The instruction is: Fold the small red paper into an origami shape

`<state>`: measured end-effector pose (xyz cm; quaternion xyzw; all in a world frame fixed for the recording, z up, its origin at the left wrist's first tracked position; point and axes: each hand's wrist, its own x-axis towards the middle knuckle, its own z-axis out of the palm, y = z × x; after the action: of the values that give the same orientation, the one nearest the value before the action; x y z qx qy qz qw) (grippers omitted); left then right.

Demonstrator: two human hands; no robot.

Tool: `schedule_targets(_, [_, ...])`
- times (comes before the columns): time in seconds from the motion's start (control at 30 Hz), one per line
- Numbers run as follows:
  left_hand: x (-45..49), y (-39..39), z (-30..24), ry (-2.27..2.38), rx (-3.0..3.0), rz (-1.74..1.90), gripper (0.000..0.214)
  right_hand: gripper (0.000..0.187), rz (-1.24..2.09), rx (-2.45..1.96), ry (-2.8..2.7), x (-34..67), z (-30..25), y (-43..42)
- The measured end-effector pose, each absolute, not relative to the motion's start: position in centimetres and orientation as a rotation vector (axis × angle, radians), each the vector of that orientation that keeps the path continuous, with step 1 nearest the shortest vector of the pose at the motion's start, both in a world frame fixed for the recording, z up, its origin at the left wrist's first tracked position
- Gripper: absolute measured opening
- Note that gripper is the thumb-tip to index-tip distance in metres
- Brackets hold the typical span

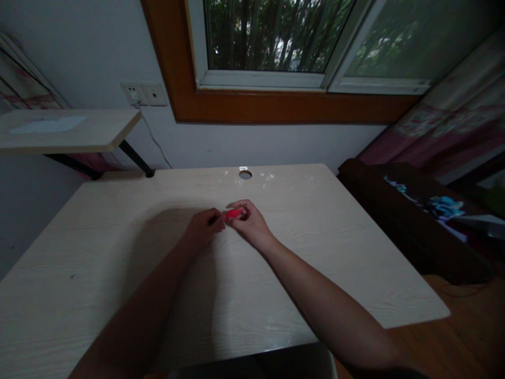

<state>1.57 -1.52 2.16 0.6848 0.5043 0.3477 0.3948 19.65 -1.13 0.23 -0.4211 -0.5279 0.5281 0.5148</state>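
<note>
A small bright red item [233, 213], rounded on its right side and tapering towards the left, is held just over the desk; its kind is too small to make out. The thumb and fingers of my right hand [252, 223] close on it from the right. Directly to its left, my left hand [203, 226] has its fingertips pinched together at the tapered end. Whether they grip that end or something tiny is hidden by the fingers. Both hands are over the middle of the pale wood-grain desk [284, 295], their fingertips almost meeting.
A round cable hole [245, 175] lies near the desk's back edge. On the left stands a raised shelf [114, 129] on black legs, with a white sheet [49, 125] on it. Behind are a wall socket [144, 95] and a window. Dark brown furniture [414, 210] stands right.
</note>
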Motion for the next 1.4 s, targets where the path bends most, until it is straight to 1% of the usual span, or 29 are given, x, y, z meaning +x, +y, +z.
schedule_targets(0.17, [1.35, -1.32, 1.92, 1.266, 1.678, 0.893, 0.027, 0.043, 1.333, -0.971, -1.161, 19.54, 0.07, -0.79])
schedule_targets(0.33, [1.17, -1.18, 1.85, 1.277, 1.634, 0.912, 0.029, 0.046, 1.326, -0.962, -1.054, 19.51, -0.19, -0.45])
schedule_targets(0.67, [1.35, -1.38, 1.84, 1.225, 1.597, 0.938, 0.028, 0.04, 1.376, -0.856, -1.041, 19.66, 0.18, -0.72])
schedule_targets(0.77, [1.38, -1.41, 1.82, 1.218, 1.622, 0.91, 0.027, 0.041, 1.379, -0.836, -1.064, 19.74, 0.23, -0.73])
schedule_targets(0.97, [1.41, -1.46, 1.91, 1.194, 1.687, 0.859, 0.024, 0.036, 1.389, -0.837, -1.17, 19.84, 0.1, -0.77])
schedule_targets(1.17, [1.47, -1.38, 1.94, 1.221, 1.773, 0.802, 0.025, 0.035, 1.379, -0.844, -1.222, 19.85, 0.14, -0.91])
schedule_targets(1.4, [1.36, -1.13, 1.34, 1.146, 1.741, 0.821, 0.022, 0.033, 1.362, -0.854, -1.255, 19.71, 0.66, -1.15])
